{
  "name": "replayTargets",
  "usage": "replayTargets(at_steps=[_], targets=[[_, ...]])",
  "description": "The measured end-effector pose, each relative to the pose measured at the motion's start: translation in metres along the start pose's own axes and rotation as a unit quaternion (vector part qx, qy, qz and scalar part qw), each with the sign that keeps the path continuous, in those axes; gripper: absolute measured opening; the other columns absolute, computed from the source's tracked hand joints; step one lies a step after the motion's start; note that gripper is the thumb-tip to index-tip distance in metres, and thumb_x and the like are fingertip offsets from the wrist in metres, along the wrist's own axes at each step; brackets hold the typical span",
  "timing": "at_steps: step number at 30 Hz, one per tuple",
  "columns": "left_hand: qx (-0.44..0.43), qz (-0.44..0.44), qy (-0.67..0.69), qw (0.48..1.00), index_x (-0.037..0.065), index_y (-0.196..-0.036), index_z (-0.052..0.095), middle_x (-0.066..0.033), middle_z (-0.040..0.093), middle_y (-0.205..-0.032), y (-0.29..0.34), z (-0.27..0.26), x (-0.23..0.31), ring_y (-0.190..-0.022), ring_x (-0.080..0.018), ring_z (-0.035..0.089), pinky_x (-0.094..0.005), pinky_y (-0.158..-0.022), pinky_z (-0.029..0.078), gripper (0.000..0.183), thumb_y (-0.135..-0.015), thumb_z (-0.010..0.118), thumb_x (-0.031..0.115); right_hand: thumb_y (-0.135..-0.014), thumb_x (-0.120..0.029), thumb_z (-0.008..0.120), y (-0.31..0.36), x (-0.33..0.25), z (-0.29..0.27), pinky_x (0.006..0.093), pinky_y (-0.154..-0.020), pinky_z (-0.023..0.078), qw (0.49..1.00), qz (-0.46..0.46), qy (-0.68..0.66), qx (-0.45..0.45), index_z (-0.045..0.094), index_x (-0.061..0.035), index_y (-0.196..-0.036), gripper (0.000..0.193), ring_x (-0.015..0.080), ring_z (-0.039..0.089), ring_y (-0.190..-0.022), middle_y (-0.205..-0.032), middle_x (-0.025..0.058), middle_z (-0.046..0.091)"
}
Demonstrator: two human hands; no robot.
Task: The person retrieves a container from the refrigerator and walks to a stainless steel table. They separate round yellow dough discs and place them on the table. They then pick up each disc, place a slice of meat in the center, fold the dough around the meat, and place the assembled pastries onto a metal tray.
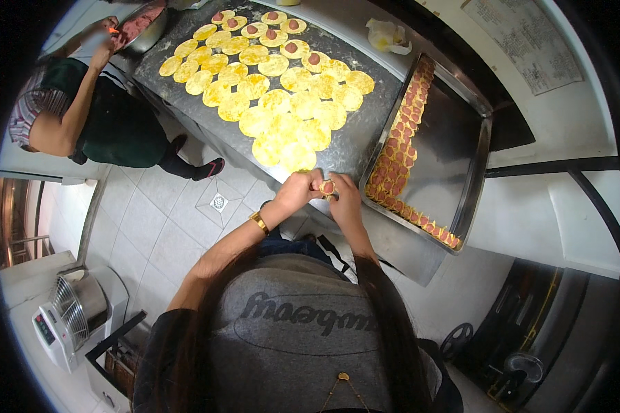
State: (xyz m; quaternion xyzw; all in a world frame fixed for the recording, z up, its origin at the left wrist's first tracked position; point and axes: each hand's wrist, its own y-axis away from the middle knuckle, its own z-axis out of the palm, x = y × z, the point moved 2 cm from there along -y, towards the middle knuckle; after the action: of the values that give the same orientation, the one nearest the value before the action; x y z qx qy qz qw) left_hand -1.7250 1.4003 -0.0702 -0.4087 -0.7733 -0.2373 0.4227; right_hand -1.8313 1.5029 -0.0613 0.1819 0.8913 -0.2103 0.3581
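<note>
My left hand [299,192] and my right hand [348,204] meet at the table's near edge. Between their fingertips they pinch a small open-topped dumpling [328,187], its yellow wrapper gathered around pink meat filling. Just beyond lie round yellow dough wrappers [275,101], spread in rows over the dark floured tabletop [355,131] and overlapping at the near end. Several wrappers toward the far side carry a ball of meat filling [315,59]. To the right, a deep metal tray [488,148] holds rows of finished-looking dumplings [393,162] along its left and near sides.
At the far left, a co-worker [93,113] in a dark apron has both hands beside a metal bowl [151,34] of pink meat. A plastic bag [387,36] lies beyond the tray. A mixer machine [76,310] stands at lower left, and a handwheel [457,342] at lower right.
</note>
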Motion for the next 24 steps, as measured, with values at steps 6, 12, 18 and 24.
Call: replayTargets(at_steps=[6, 12, 18, 24], targets=[[0.037, 0.046, 0.031, 0.998, 0.002, -0.084, 0.057, -0.0148, 0.058, -0.069, -0.002, 0.001, -0.003, -0.063, -0.0267, 0.06, -0.0344, -0.059, 0.048, 0.025, -0.068, 0.075, 0.007, -0.066, 0.009, 0.06, -0.001, 0.006, 0.004, 0.0377, -0.076, 0.046, 0.997, 0.055, 0.008, -0.054, 0.06, -0.0031, -0.107, 0.043, 0.0332, 0.058, -0.093, -0.102, 0.0146, 0.059], [0.056, 0.056, 0.077, 0.994, 0.001, -0.084, 0.059, -0.0148, 0.06, -0.074, 0.0, 0.002, -0.012, -0.066, -0.0267, 0.061, -0.0335, -0.062, 0.049, 0.022, -0.068, 0.074, 0.002, -0.067, 0.009, 0.06, -0.005, -0.004, -0.004, 0.0379, -0.074, 0.047, 0.999, 0.004, 0.052, -0.018, 0.06, -0.0028, -0.107, 0.042, 0.0332, 0.059, -0.089, -0.098, 0.015, 0.059], [0.08, 0.042, 0.037, 0.995, 0.001, -0.087, 0.059, -0.0147, 0.061, -0.075, 0.004, -0.005, 0.004, -0.068, -0.0292, 0.062, -0.0345, -0.064, 0.049, 0.023, -0.068, 0.071, -0.001, -0.066, 0.01, 0.06, 0.002, 0.007, 0.004, 0.0377, -0.075, 0.048, 0.998, 0.048, 0.041, 0.029, 0.063, -0.0031, -0.101, 0.037, 0.0326, 0.059, -0.086, -0.094, 0.0138, 0.058], [0.013, 0.013, 0.035, 0.999, 0.002, -0.09, 0.06, -0.0157, 0.061, -0.078, 0.001, 0.0, -0.002, -0.072, -0.029, 0.062, -0.0353, -0.066, 0.049, 0.023, -0.07, 0.069, 0.0, -0.067, 0.01, 0.059, -0.006, 0.006, 0.006, 0.0382, -0.075, 0.048, 0.999, 0.009, 0.029, -0.025, 0.062, -0.0027, -0.102, 0.037, 0.0337, 0.06, -0.086, -0.099, 0.0151, 0.058]])
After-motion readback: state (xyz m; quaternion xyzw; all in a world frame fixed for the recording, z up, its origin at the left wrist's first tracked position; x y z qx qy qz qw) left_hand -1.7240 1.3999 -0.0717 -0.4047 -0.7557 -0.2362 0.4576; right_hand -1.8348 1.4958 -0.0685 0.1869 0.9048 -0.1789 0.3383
